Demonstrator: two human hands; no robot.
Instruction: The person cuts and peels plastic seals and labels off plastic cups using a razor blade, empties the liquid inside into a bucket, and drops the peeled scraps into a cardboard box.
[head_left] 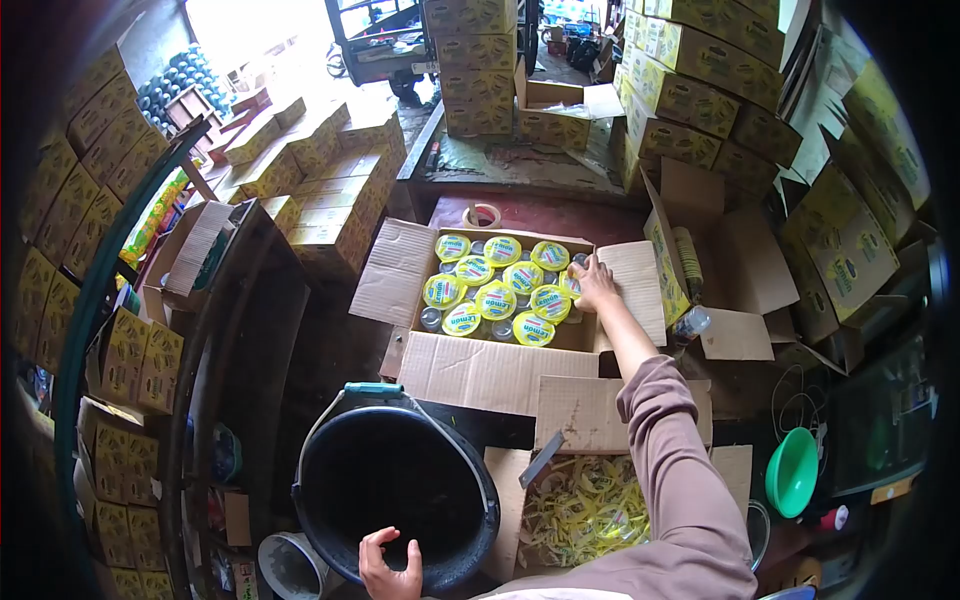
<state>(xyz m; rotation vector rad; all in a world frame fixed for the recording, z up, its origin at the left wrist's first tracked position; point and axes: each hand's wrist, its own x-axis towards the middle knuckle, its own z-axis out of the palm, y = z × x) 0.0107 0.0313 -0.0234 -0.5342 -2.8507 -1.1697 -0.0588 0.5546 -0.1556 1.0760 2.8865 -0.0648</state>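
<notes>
An open cardboard box [400, 270] lies on the table, filled with several small cups sealed with yellow "Lemon" lids [497, 300]. My right hand [594, 282] reaches into the box's far right corner and rests on the cups there; whether it grips one is unclear. My left hand [388, 565] rests on the near rim of a black bucket [395, 480] with a teal-handled wire bail. The bucket's inside looks dark and I cannot tell its contents.
A second open box [585, 505] with loose yellow lids sits beside the bucket. A tape roll [482, 214] lies behind the cup box. A green bowl [792, 470] is at right. Stacks of yellow cartons [690, 100] surround the table.
</notes>
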